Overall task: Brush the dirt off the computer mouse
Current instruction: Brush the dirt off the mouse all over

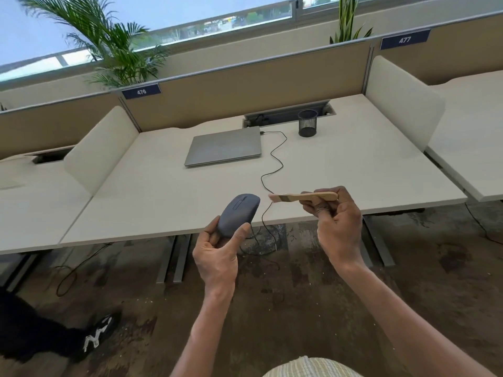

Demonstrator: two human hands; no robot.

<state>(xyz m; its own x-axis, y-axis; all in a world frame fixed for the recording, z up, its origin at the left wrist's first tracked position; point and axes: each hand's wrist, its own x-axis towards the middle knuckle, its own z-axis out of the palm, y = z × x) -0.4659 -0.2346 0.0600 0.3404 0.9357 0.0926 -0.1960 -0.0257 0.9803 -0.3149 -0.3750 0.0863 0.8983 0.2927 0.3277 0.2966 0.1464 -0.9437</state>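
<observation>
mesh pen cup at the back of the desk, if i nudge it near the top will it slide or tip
The mesh pen cup looks empty and is see-through wire, so it is probably light and would move easily. It stands taller than it is wide, so a push near the rim may tip it. Once on its side, its round wall would likely roll on the desk.

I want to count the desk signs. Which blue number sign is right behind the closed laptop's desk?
The sign reading 476, on the partition at the left, behind the laptop desk. The other sign, 477, belongs to the next desk on the right.
</observation>
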